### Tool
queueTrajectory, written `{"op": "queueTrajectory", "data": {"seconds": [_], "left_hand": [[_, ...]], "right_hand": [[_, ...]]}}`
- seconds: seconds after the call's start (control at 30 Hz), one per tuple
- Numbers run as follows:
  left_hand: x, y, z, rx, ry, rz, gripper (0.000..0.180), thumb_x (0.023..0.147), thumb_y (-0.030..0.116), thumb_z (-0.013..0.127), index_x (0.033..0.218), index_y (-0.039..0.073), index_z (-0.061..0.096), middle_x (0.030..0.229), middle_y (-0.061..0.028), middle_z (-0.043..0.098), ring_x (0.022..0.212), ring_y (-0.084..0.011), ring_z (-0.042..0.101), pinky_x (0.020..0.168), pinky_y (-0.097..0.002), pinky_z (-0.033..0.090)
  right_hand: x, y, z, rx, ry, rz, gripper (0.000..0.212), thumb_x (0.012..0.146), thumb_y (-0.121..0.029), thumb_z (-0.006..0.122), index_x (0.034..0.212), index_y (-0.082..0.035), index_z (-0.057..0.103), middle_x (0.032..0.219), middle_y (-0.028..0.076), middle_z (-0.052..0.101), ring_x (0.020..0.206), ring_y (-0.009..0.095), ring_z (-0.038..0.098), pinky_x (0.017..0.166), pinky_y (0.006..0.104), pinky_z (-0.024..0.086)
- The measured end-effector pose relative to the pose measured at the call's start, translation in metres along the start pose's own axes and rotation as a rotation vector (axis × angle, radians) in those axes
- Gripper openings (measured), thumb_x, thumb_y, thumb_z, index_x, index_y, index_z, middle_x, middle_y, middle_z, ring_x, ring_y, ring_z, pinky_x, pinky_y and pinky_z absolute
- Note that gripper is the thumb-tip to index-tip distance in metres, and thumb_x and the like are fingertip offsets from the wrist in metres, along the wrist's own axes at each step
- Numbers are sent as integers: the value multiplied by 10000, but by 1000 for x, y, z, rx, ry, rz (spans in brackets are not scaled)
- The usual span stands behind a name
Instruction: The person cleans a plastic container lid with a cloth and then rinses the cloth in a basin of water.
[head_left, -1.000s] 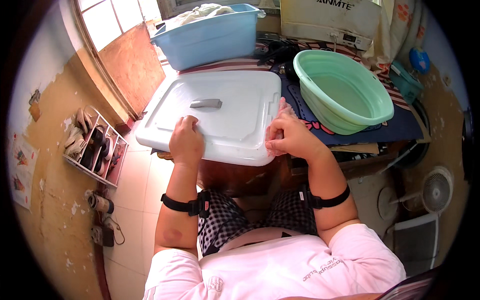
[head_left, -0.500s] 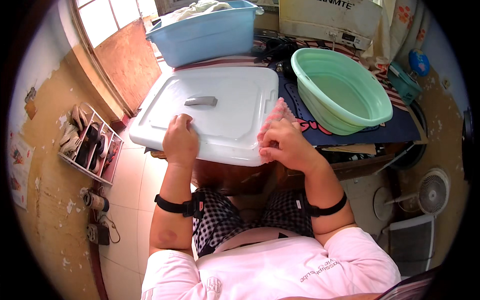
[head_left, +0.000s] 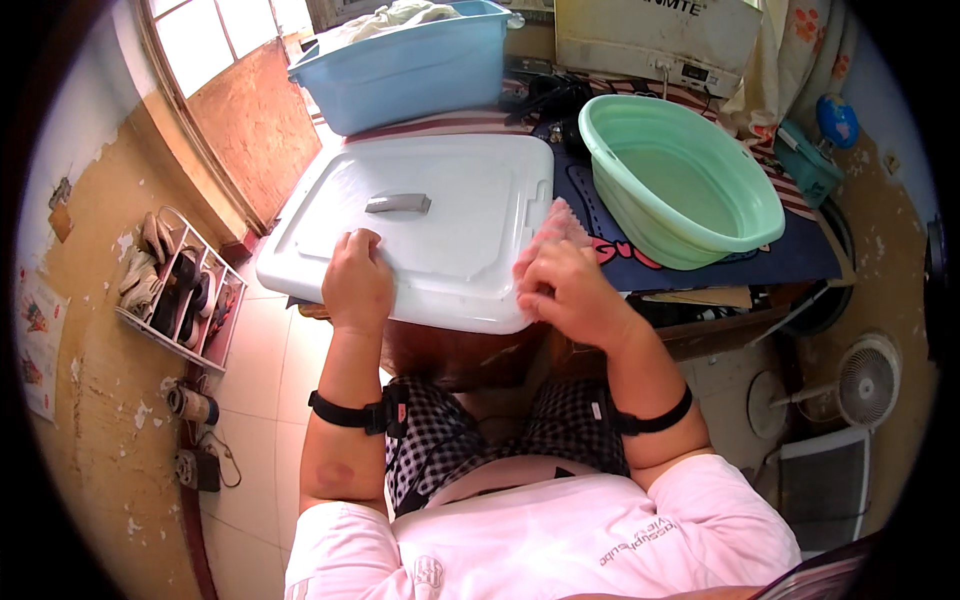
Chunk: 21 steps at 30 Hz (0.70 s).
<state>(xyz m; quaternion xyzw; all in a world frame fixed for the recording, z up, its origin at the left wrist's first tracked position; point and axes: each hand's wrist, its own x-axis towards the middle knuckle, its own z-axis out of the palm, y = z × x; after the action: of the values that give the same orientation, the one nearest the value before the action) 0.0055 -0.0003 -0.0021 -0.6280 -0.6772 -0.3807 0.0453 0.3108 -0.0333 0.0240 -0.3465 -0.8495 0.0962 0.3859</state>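
A white plastic storage-box lid (head_left: 450, 260) with a grey handle (head_left: 398, 204) lies flat on the table in front of me. My left hand (head_left: 357, 285) rests at its near edge, left of the middle. Its fingers are curled, with the tips hidden from view. At the lid's right near corner my right hand (head_left: 570, 290) pinches a pink fluffy cloth (head_left: 556, 228). The cloth is draped over the lid's right edge, and part of it is covered by the hand.
A green basin (head_left: 680, 190) holding some water stands right of the lid. Behind it sits a light blue tub (head_left: 410, 70) with pale fabric inside. A shoe rack (head_left: 190, 290) is on the left, and a white fan (head_left: 866, 383) stands to the right.
The cloth's upper part looks slightly more gathered against my right hand, which has barely moved. My left hand stays on the lid. The whole view has shifted a little.
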Motion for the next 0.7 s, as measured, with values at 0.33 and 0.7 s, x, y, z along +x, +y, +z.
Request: {"op": "queueTrajectory", "data": {"seconds": [0.33,0.7], "left_hand": [[-1,0,-1,2,0,-3,138,971,115,558,1047,92,672,1090,-109,690,1015,-362,672,859,-469,544],[1,-2,0,-21,-1,22,137,975,119,556,1057,95,663,1107,-100,685,1016,-363,671,855,-471,546]], "right_hand": [[5,-9,0,-89,-62,13,123,806,-153,780,766,-88,684,988,28,702,1044,264,642,986,461,415],[4,7,6,44,-57,25,122,825,-138,795,864,-60,709,999,61,675,985,280,634,920,410,472]]}}
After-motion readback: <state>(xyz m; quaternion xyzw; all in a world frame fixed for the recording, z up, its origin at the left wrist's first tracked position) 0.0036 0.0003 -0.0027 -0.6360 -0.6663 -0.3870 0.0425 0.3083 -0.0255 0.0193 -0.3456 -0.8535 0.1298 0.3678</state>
